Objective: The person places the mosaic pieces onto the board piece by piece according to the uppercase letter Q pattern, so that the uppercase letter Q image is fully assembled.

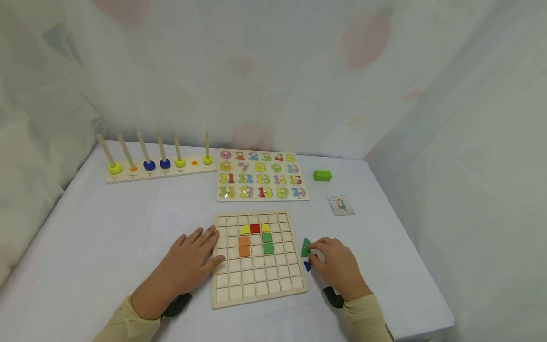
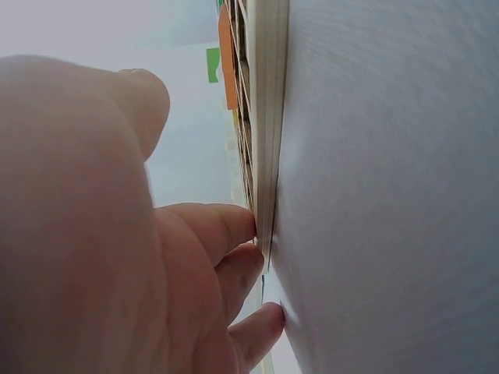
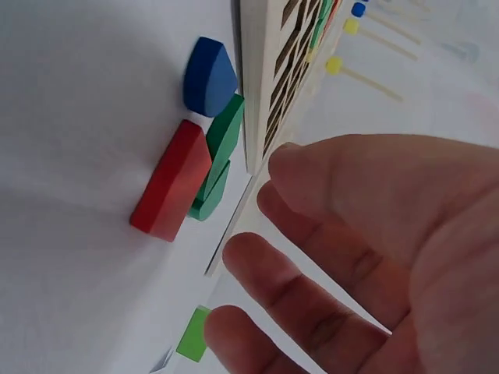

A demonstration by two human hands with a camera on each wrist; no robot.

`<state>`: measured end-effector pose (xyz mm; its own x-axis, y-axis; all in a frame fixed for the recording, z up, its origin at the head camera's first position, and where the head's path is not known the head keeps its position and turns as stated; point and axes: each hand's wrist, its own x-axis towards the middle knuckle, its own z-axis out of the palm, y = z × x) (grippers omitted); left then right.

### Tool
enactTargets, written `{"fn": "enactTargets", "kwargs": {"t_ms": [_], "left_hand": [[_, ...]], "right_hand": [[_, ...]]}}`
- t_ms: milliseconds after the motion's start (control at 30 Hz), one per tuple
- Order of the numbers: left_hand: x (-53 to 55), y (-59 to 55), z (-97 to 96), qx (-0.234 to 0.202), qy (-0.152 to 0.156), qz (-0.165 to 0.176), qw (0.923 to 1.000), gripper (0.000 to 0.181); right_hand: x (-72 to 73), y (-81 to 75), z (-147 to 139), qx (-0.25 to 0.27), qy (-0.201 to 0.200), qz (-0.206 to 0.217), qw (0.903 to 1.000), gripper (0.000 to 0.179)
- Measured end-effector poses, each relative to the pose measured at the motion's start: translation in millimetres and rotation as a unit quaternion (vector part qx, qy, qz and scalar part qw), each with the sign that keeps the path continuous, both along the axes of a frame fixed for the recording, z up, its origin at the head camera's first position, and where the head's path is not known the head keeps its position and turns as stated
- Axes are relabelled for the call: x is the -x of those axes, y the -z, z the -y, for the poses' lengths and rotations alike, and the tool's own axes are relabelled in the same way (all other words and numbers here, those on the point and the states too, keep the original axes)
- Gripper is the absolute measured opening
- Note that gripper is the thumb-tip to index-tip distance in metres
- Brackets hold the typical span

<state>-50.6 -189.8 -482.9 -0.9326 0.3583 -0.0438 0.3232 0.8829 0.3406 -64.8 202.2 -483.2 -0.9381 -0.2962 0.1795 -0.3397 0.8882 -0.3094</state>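
Note:
A wooden grid board [image 1: 252, 275] lies on the table, with red, yellow, orange and green tiles forming an arch in its upper squares. My left hand [image 1: 188, 259] rests with spread fingers at the board's left edge; its fingertips [image 2: 242, 222] touch that edge in the left wrist view. Right of the board, my right hand [image 1: 338, 265] hovers with loosely bent fingers, holding nothing. Close to it lie two green pieces [image 1: 306, 252], a blue piece [image 1: 307, 266] and a red block [image 3: 173, 183]. In the head view the hand mostly covers the red one.
Behind the board lies a number puzzle [image 1: 262, 175]. A peg stand [image 1: 162, 173] with coloured rings is at the back left. A bright green block [image 1: 322, 175] and a small pattern card [image 1: 341, 205] lie at the right. White cloth [image 1: 239, 95] hangs behind the table.

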Motion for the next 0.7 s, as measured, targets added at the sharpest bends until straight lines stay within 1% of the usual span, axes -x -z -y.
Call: {"fn": "enactTargets", "kwargs": {"t_ms": [233,500,700], "left_hand": [[-2.0,-1.9,-0.7,0.001,-0.001,0.003,1.0,0.074],[-2.3,-2.0,0.3,-0.007,-0.001,-0.004,1.0,0.076],[-1.4,-2.9,-0.2,0.003,0.001,0.005,1.0,0.075]], "right_hand": [[0.8,0.2,1.4,-0.015,0.003,0.005,0.9999,0.018],[-3.1,-1.8,2.1,-0.037,0.011,0.024,0.999,0.015],[-7.0,-2.6,-0.3,-0.074,0.006,0.035,0.9966,0.023]]}}
